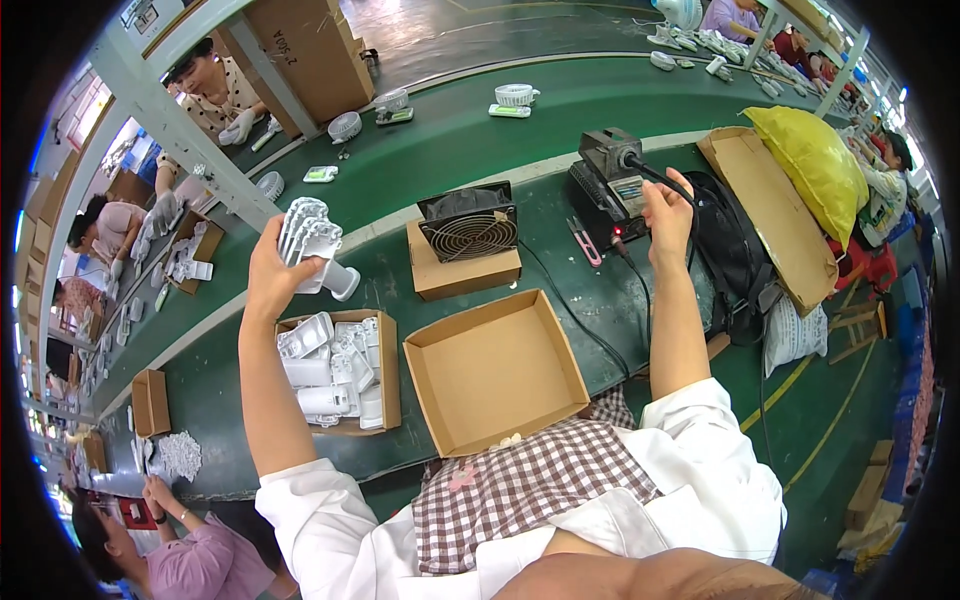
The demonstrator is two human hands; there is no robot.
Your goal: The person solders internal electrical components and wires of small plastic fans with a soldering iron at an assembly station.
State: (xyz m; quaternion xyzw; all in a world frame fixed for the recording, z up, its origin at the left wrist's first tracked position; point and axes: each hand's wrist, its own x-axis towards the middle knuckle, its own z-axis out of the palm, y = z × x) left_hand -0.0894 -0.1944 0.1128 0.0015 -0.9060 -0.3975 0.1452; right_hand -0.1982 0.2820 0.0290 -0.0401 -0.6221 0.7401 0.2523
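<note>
My left hand (272, 268) is raised over the left side of the bench, its fingers closed on several white plastic housings (308, 232) nested together. Just below it, a cardboard box (391, 372) holds loose white plastic parts (332, 372). My right hand (668, 222) is at the black soldering station (612, 160), fingers curled in by its front. A thick black cable (672, 176) loops from the station past these fingers. Whatever they pinch is too small to make out. Between my arms lies a shallow open cardboard tray (497, 375) with a bare bottom.
A black fan (470, 232) stands on a small carton (465, 277) behind the tray. Pink-handled tweezers (584, 243) lie left of the station. A black bag (722, 255) and yellow sack (812, 165) crowd the right. A white post (190, 135) rises at left; co-workers sit beyond.
</note>
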